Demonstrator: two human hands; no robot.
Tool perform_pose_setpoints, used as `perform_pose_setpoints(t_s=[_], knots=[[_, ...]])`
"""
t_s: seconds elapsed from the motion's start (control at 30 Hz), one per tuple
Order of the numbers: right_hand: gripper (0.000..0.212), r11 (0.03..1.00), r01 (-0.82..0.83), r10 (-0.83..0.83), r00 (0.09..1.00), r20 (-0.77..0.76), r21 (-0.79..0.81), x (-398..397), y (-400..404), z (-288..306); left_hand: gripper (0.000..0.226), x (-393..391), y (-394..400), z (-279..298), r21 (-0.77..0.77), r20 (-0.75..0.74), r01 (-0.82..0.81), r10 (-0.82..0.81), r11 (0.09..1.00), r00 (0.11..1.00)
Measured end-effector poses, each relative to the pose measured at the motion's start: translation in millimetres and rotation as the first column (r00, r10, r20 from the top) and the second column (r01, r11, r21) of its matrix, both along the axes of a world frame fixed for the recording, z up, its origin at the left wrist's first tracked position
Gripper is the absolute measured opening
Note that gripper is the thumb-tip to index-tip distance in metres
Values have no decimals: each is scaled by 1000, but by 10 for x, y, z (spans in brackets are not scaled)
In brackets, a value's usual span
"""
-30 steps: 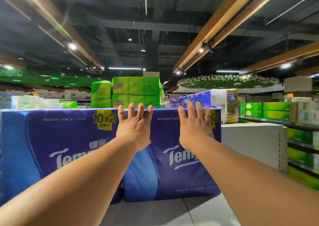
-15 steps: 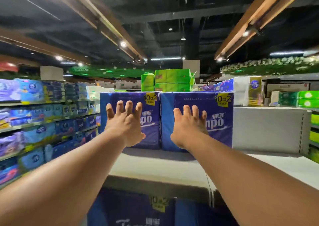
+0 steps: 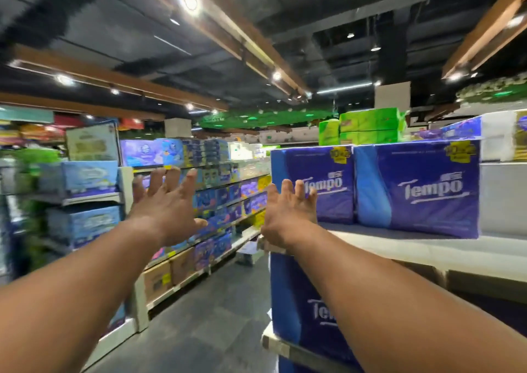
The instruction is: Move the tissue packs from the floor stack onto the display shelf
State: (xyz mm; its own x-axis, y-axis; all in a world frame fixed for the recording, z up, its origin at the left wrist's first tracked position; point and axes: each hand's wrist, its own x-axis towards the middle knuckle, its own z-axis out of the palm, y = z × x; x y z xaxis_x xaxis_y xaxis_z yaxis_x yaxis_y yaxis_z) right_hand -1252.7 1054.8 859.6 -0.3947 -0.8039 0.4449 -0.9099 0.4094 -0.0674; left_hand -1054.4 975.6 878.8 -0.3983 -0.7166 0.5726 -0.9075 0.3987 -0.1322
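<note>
Two blue Tempo tissue packs stand side by side on the white display shelf [image 3: 427, 254] at the right: a left pack [image 3: 330, 184] and a right pack [image 3: 422, 190]. Another blue Tempo pack [image 3: 293, 310] sits on the lower level under the shelf edge. My left hand [image 3: 164, 207] hangs in the air over the aisle with fingers spread, holding nothing. My right hand [image 3: 288, 216] is raised in front of the left pack's near corner, fingers slightly bent and empty, apart from the pack.
A long aisle shelf [image 3: 216, 218] full of blue tissue boxes runs along the left. Dark floor [image 3: 205, 315] lies between it and the display. Green packs [image 3: 368, 124] and a white-and-blue pack [image 3: 490, 139] sit behind the Tempo packs.
Both hands have come off the packs and drawn back. The view has swung left, so the packs now sit to the right and the aisle shows.
</note>
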Motion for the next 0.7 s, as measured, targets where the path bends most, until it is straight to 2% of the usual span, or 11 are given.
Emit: perform_pose_setpoints(t_s=[0.1, 0.27, 0.33, 0.5, 0.7], knots=[[69, 993, -120, 120, 992, 24, -25, 854, -235, -130, 103, 833, 43, -106, -14, 52, -122, 122, 992, 991], [78, 948, -318, 316, 947, 53, 19, 2165, -477, -314, 105, 2149, 30, -304, -34, 72, -274, 276, 961, 959], [75, 926, -377, 376, 926, 38, 23, 2574, -540, -381, 106, 2598, 20, -349, -16, 65, -345, 346, 938, 936], [70, 867, -498, 497, 867, 34, 25, 3331, -845, -574, 107, 3467, -104, -496, 18, 75, -491, 488, 871, 869], [70, 780, -621, 620, 784, 39, 84, 3979, -1464, -896, 105, 4080, -424, -828, 86, 106, -602, 594, 794, 798]])
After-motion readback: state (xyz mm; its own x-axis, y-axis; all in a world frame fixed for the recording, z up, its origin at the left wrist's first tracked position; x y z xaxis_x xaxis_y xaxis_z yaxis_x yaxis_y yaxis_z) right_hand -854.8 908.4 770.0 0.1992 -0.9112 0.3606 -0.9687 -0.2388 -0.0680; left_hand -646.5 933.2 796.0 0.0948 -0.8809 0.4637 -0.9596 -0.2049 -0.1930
